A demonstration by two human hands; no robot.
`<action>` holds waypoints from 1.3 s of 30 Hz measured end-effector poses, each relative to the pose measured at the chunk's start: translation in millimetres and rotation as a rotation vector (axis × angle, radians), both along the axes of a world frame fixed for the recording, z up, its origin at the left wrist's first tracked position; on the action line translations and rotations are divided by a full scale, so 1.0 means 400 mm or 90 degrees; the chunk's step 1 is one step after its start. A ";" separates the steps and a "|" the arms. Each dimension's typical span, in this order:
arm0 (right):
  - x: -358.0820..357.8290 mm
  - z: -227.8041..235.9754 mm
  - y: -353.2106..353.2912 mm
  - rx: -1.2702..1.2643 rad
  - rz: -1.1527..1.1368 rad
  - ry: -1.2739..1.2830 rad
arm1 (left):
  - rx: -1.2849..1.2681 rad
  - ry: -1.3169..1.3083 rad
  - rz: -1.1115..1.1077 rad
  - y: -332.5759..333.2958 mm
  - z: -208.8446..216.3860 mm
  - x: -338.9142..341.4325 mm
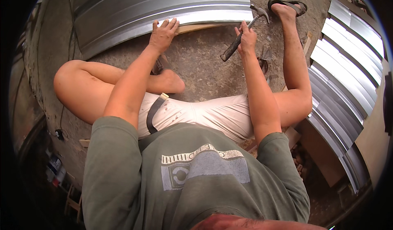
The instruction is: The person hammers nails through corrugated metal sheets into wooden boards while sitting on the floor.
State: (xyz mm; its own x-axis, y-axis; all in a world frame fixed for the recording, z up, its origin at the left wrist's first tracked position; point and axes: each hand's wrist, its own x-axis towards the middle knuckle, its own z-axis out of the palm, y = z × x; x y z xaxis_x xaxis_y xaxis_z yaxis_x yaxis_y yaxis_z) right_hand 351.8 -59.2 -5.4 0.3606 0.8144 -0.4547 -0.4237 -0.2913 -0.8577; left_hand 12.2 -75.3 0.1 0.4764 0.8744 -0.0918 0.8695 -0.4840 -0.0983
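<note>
A ribbed silver metal sheet (163, 3) lies in front of me, its near edge bent along a long curve. My left hand (163, 37) rests on that edge with the fingers stretched out over the metal. Under the edge, between my hands, shows a strip of light wood (200, 26). At the sheet's right corner my right hand (247, 38) is closed around a claw hammer (231, 50). The hammer's metal head points up and away, next to the sheet, and the dark end of its handle points down to the left.
Several more silver metal sheets (348, 46) lie stacked at the right, beside a brown board (323, 156). Dark tools (265, 60) lie on the concrete floor (213, 62) near my right forearm. My bent legs frame the work area, and wood scraps (301, 164) sit at the lower right.
</note>
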 end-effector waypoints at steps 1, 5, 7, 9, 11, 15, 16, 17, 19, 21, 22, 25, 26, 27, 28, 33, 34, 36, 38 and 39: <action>-0.002 -0.002 -0.001 -0.001 0.012 -0.012 | 0.011 0.003 -0.005 -0.001 -0.004 -0.004; -0.006 -0.001 0.001 0.004 -0.015 0.003 | 0.037 -0.005 -0.030 0.000 0.001 -0.006; 0.016 -0.012 0.004 0.022 -0.035 0.004 | 0.044 -0.014 -0.040 0.012 0.010 0.002; 0.005 -0.002 0.007 0.018 -0.041 0.004 | 0.007 -0.036 -0.019 0.009 0.021 -0.003; 0.003 0.003 0.011 0.024 -0.043 0.019 | -0.010 -0.045 0.003 0.005 0.027 -0.003; 0.017 -0.003 0.025 0.021 -0.037 0.048 | -0.042 -0.016 0.099 -0.009 0.069 0.014; 0.021 -0.006 0.025 0.012 -0.034 0.047 | -0.060 -0.004 0.136 -0.012 0.085 0.024; 0.019 -0.004 0.027 0.007 -0.032 0.045 | -0.077 0.023 0.225 -0.014 0.092 0.029; 0.018 -0.002 0.026 -0.002 -0.030 0.039 | -0.109 0.075 0.401 -0.013 0.098 0.035; 0.022 -0.009 0.026 0.004 -0.023 0.056 | -0.072 0.001 0.555 -0.017 0.083 0.026; 0.025 -0.013 0.026 0.007 -0.021 0.063 | -0.053 -0.038 0.630 -0.018 0.072 0.019; 0.013 -0.005 0.027 0.009 -0.036 0.063 | -0.315 -0.237 0.857 -0.010 0.027 -0.028; 0.013 -0.008 0.027 0.009 -0.036 0.067 | -0.310 -0.311 0.839 -0.017 -0.003 -0.037; 0.014 -0.009 0.030 0.010 -0.037 0.072 | -0.303 -0.386 0.817 -0.025 -0.027 -0.039; 0.014 -0.011 0.032 0.012 -0.038 0.077 | -0.295 -0.460 0.792 -0.030 -0.048 -0.047; 0.029 -0.025 0.021 0.011 -0.051 0.088 | -0.339 -0.813 0.924 -0.024 -0.033 0.010; 0.030 -0.024 0.020 0.009 -0.056 0.087 | -0.341 -0.831 0.943 -0.023 -0.029 0.010; 0.028 -0.024 0.024 0.014 -0.066 0.092 | -0.355 -0.871 0.928 -0.024 -0.034 -0.007; 0.030 -0.030 0.029 0.015 -0.070 0.095 | -0.381 -0.905 0.909 -0.028 -0.037 -0.028; 0.030 -0.035 0.030 0.015 -0.068 0.097 | -0.398 -0.919 0.898 -0.031 -0.036 -0.041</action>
State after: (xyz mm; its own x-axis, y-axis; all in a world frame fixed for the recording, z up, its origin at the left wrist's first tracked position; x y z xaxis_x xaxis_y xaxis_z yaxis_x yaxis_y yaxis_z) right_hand 363.7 -47.0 -19.4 0.3742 0.7859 -0.4923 -0.5772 -0.2182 -0.7869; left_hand -4.1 -87.6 -14.3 -0.3332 0.6262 -0.7048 -0.1177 0.7141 0.6901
